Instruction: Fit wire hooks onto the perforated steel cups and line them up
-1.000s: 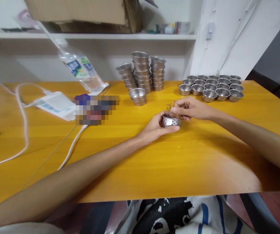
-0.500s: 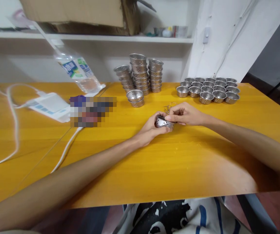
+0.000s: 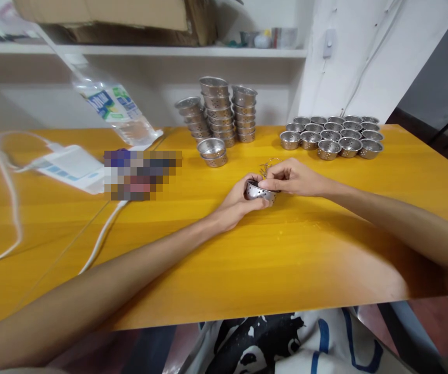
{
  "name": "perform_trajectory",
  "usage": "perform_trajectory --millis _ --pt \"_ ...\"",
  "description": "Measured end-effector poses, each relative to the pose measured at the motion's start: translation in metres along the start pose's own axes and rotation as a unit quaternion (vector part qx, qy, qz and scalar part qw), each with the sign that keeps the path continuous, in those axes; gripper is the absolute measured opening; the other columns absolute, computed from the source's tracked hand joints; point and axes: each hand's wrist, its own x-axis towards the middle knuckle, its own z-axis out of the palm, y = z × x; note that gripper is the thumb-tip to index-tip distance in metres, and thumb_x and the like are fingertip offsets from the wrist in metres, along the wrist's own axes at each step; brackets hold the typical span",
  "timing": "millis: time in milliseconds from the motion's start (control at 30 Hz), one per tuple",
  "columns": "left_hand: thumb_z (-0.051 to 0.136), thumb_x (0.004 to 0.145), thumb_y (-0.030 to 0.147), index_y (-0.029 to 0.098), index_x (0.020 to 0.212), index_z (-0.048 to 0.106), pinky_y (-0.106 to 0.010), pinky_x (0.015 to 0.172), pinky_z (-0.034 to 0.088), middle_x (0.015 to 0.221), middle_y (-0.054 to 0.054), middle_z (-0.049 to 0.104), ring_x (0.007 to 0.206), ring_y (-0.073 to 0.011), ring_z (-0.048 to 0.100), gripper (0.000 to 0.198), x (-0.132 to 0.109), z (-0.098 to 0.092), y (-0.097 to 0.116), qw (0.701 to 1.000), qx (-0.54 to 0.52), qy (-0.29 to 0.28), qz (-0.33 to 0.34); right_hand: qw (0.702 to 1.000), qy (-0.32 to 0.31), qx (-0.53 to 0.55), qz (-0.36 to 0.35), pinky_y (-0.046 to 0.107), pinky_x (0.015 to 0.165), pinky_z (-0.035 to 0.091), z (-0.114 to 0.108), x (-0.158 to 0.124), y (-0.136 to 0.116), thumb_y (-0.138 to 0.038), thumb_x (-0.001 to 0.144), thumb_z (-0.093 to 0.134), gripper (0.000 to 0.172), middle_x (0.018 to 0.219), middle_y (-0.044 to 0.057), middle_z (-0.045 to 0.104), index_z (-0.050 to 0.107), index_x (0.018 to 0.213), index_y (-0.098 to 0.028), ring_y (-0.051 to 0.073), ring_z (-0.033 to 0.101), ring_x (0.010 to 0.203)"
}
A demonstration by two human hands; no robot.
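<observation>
My left hand [image 3: 236, 203] grips a small perforated metal strainer cup [image 3: 260, 192] at the middle of the yellow table [image 3: 271, 259], fingers curled round its side. My right hand [image 3: 292, 177] is pinched over the cup's rim, holding a thin wire piece [image 3: 266, 167] that sticks up behind the cup. Both hands touch the cup.
Stacks of the same cups [image 3: 220, 111] stand at the back, with a short stack [image 3: 212, 151] in front. A flat group of cups [image 3: 333, 137] lies at the back right. A tilted water bottle [image 3: 113, 110], a white adapter [image 3: 74, 166] with white cables [image 3: 101, 239] sit left.
Both hands with the cup have shifted slightly left and away in the picture as the view moved; the grip looks the same.
</observation>
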Motion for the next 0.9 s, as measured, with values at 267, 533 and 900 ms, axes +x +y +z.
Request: perform_trajectory --millis 267,533,900 --pt "0.09 0.059 0.03 0.018 0.107 0.06 -0.032 0.08 0.041 0.093 0.001 0.061 0.086 -0.017 0.055 0.059 0.0 0.001 0.002 1.0 -0.013 -0.006 -0.007 0.998 -0.018 -0.007 -0.055 0.026 0.06 0.027 -0.001 0.001 0.007 -0.07 0.105 0.063 0.063 0.066 -0.006 0.042 0.053 0.072 -0.018 0.008 0.035 0.064" --pt "0.089 0.056 0.03 0.018 0.101 0.059 -0.03 0.077 0.04 0.09 0.002 0.06 0.084 -0.0157 0.053 0.055 0.001 0.002 0.003 1.0 -0.017 0.002 0.005 0.998 -0.022 0.001 -0.058 0.025 0.058 0.025 -0.002 0.001 0.011 -0.07 0.106 0.062 0.062 0.067 -0.006 0.042 0.055 0.076 -0.017 0.008 0.033 0.063" --pt "0.093 0.061 0.033 0.018 0.108 0.062 -0.031 0.081 0.045 0.098 -0.001 0.064 0.09 -0.0177 0.059 0.058 0.001 0.0 -0.002 1.0 -0.008 -0.005 0.014 0.998 -0.013 0.038 -0.044 0.023 0.058 0.031 -0.004 0.002 0.011 -0.069 0.102 0.07 0.06 0.069 -0.005 0.05 0.062 0.077 -0.015 0.007 0.041 0.064"
